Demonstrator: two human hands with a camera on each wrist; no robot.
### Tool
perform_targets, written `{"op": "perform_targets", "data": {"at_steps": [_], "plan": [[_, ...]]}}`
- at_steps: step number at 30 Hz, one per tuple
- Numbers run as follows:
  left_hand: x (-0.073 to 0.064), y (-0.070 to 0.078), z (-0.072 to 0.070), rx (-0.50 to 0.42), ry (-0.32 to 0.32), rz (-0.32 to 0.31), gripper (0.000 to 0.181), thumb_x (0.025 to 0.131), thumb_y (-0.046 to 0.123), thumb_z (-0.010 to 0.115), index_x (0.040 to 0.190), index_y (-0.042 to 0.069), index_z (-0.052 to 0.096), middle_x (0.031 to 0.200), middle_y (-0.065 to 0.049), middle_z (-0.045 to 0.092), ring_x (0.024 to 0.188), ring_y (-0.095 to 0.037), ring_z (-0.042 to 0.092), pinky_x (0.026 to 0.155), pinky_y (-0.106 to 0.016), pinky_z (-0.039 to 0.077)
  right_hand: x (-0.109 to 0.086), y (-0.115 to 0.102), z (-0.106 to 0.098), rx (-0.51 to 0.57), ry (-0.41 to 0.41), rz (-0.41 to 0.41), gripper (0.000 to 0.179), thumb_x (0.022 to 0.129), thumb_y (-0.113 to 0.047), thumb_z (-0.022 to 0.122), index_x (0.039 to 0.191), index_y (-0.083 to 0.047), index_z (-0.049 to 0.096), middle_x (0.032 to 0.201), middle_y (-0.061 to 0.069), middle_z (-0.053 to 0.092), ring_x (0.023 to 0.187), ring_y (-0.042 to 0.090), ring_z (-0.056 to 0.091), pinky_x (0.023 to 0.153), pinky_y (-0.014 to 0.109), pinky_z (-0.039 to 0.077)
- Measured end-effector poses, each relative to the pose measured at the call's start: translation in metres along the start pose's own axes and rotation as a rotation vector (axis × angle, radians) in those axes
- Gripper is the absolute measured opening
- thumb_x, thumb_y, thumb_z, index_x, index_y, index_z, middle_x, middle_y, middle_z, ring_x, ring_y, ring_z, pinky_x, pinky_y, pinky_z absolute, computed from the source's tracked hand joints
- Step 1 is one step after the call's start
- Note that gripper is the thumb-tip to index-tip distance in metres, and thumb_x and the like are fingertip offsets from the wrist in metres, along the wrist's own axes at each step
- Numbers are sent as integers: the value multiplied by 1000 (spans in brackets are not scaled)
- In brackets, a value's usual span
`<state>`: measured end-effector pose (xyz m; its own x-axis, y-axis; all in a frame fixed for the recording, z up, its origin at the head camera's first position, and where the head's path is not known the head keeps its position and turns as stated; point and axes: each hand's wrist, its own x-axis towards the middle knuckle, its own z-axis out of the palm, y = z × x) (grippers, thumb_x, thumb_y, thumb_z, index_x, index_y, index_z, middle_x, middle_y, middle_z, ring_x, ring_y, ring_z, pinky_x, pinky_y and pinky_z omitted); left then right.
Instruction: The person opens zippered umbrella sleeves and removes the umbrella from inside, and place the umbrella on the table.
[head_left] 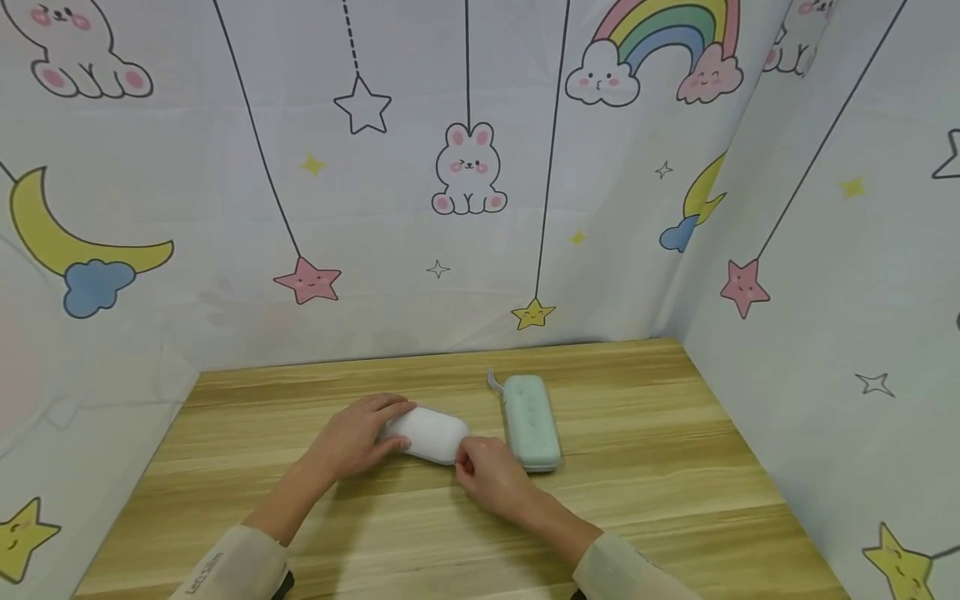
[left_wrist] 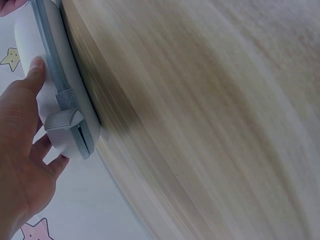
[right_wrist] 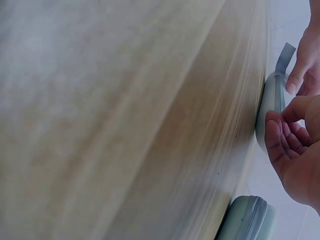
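A white zippered case (head_left: pixel 431 433) lies on the wooden table, in front of the person. My left hand (head_left: pixel 362 435) grips its left end, thumb on the near side and fingers over the far side. In the left wrist view, a grey zipper (left_wrist: pixel 52 55) runs along the case's side, and a ribbed grey strap loop (left_wrist: pixel 65 119) sits at the end by that hand. At the case's other end is my right hand (head_left: pixel 495 477), its thumb and index finger pinched together at the zipper seam. The fingers hide the small part between them.
Just right of the right hand lies a pale green zippered case (head_left: pixel 532 423) with a grey wrist strap (head_left: pixel 494 381) at its far end. White printed curtains (head_left: pixel 405 317) rise along the table's back and sides.
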<state>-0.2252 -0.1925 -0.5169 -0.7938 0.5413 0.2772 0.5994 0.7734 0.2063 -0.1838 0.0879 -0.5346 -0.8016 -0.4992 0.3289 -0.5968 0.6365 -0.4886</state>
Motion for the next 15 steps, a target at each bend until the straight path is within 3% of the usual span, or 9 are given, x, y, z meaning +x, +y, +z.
{"op": "perform_targets", "data": {"at_steps": [15], "plan": [[2, 1, 0, -10, -5, 3, 57, 95, 39, 81, 144, 15, 66, 142, -9, 65, 130, -35, 62, 107, -56, 50, 4, -1, 5, -43, -58, -4, 18, 90, -7, 77, 81, -16, 63, 70, -13, 52, 63, 0, 47, 57, 16, 40]]}}
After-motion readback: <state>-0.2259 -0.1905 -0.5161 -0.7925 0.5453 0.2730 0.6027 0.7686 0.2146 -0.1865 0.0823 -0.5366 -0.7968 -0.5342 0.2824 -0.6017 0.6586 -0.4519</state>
